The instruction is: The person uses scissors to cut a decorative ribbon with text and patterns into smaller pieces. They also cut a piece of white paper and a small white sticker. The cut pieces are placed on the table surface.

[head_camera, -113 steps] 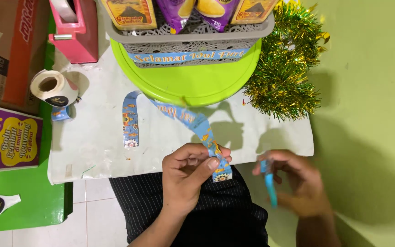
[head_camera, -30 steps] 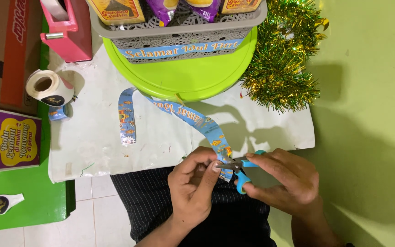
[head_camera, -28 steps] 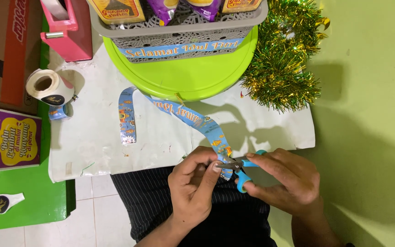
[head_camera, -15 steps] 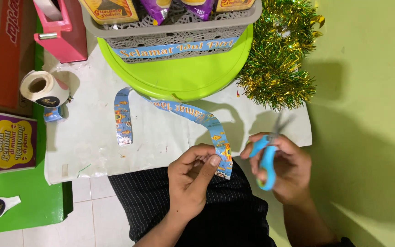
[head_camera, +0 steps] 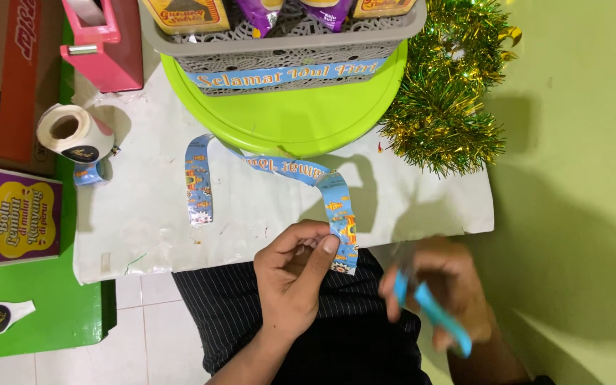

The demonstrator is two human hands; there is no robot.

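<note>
Left hand (head_camera: 295, 274) pinched the near end of the printed blue ribbon (head_camera: 340, 214) between thumb and fingertips, right at the board's near edge, above my lap. Right hand (head_camera: 440, 299) sat just beside it, motion-blurred, curled around blue-handled scissors (head_camera: 429, 314); grip looked closed on the handles, but blade position was impossible to read through the blur. Ribbon ran from my pinch up over a loose arch and dropped flat onto the white board (head_camera: 144, 228), far end lying free near the middle-left. Handling judgement: thin, light, floppy strip, glossy so probably a bit slippery; no stiffness of its own, it would sag or twist anywhere it wasn't held. Best hold was a flat pinch across the full width near the end, as I had it, keeping the strip taut toward the blades; gripping an edge only would let it curl. Further out: sticker roll (head_camera: 73, 133) at the board's left edge, purple packet (head_camera: 12, 214) beyond that on the green mat (head_camera: 44, 314). Far side: lime green round tray (head_camera: 301, 114) carrying a grey basket (head_camera: 286, 43) with a matching ribbon band across its front, pink tape dispenser (head_camera: 105, 43) left of it, gold-green tinsel (head_camera: 447, 107) to the right.
</note>
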